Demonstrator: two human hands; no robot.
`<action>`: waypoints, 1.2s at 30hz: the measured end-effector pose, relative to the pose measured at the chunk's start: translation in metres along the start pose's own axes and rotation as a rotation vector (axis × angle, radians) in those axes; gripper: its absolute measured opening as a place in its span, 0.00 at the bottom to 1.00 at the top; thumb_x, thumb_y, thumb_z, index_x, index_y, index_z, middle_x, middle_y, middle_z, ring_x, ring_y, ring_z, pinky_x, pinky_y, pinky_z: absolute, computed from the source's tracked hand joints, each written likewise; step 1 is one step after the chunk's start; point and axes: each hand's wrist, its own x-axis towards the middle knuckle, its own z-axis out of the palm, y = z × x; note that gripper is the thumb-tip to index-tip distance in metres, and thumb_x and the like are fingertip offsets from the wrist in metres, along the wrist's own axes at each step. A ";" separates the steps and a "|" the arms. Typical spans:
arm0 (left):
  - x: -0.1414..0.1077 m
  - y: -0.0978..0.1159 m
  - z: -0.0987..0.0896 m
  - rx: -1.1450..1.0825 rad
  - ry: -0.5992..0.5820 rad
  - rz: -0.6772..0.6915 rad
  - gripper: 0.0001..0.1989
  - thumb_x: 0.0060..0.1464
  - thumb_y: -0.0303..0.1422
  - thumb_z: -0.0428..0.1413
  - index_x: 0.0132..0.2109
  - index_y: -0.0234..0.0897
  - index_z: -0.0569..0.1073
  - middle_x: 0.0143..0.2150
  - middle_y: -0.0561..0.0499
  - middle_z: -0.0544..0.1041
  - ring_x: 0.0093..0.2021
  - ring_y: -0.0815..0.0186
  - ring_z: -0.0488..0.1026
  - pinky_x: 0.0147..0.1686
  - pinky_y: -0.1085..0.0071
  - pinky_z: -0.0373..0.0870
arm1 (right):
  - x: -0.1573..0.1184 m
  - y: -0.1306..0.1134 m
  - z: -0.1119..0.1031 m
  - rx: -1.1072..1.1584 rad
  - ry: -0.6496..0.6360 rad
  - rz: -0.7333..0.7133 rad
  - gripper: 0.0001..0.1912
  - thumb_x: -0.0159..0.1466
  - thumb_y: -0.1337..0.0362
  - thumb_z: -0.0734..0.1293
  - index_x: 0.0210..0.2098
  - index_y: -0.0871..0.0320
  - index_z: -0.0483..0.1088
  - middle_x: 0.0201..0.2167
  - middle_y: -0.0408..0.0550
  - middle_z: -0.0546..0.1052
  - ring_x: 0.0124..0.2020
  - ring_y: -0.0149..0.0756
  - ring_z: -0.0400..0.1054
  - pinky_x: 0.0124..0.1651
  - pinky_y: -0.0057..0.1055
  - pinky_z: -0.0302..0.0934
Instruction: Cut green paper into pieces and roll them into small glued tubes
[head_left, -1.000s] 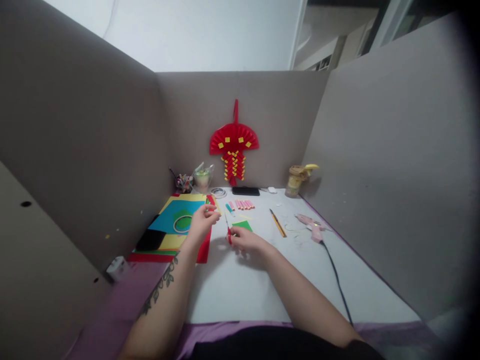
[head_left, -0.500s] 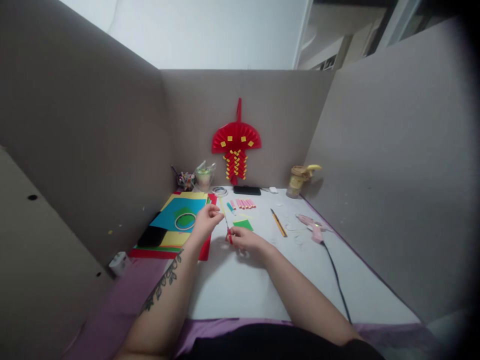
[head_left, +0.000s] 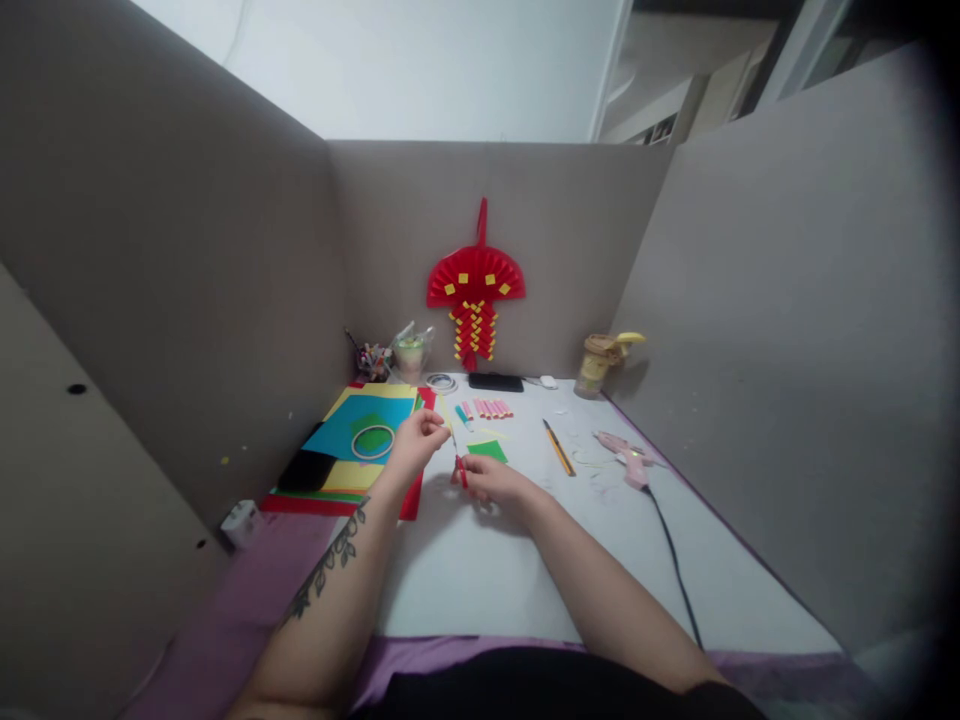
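Observation:
My right hand (head_left: 487,480) is closed around the handles of a pair of red-handled scissors (head_left: 460,470), whose blades point up and away toward my left hand. My left hand (head_left: 424,435) has its thumb and fingers pinched on a thin yellow paper strip (head_left: 443,406), which stretches out beyond the fingertips beside the blades. Whether the blades touch the strip is too small to tell. Just past my right hand lies a green paper square (head_left: 488,451). Beyond it are a teal-and-white pen-like item (head_left: 463,417) and several small pink rolls (head_left: 495,409).
Stacked coloured paper (head_left: 330,440) with a hoop (head_left: 373,442) lies on the left. To the right are a yellow-and-black pen or knife (head_left: 559,447) and a pink glue gun (head_left: 634,460) with its cord. A phone (head_left: 495,383), a cup (head_left: 592,365) and a red paper ornament (head_left: 475,280) are behind.
Both hands keep nearly the same place and grip on the strip and scissors. The whole view has shifted very slightly.

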 end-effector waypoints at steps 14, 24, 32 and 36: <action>-0.003 0.005 -0.003 0.112 0.026 0.093 0.06 0.44 0.31 0.54 0.32 0.35 0.70 0.25 0.54 0.71 0.26 0.68 0.66 0.27 0.74 0.61 | 0.002 -0.001 0.001 0.078 0.150 -0.008 0.10 0.55 0.60 0.63 0.33 0.59 0.67 0.21 0.40 0.67 0.18 0.23 0.56 0.20 0.21 0.50; 0.002 -0.014 0.001 0.376 -0.072 0.214 0.14 0.43 0.26 0.51 0.34 0.39 0.79 0.32 0.47 0.76 0.36 0.59 0.70 0.41 0.65 0.64 | 0.004 0.002 -0.013 0.180 0.508 -0.419 0.12 0.53 0.56 0.68 0.34 0.56 0.74 0.56 0.50 0.64 0.53 0.43 0.59 0.43 0.32 0.59; 0.001 -0.010 0.000 0.258 0.004 0.194 0.14 0.45 0.29 0.52 0.41 0.38 0.74 0.30 0.50 0.74 0.31 0.64 0.68 0.34 0.69 0.64 | 0.013 0.011 -0.012 0.392 0.510 -0.245 0.21 0.49 0.51 0.70 0.36 0.61 0.75 0.29 0.48 0.75 0.33 0.35 0.67 0.39 0.33 0.60; 0.001 -0.011 0.002 0.182 0.012 0.043 0.10 0.42 0.31 0.56 0.35 0.34 0.73 0.26 0.51 0.71 0.26 0.67 0.66 0.28 0.72 0.62 | 0.013 0.006 -0.009 0.594 0.516 -0.225 0.24 0.46 0.52 0.72 0.38 0.60 0.74 0.28 0.47 0.75 0.31 0.33 0.68 0.39 0.31 0.60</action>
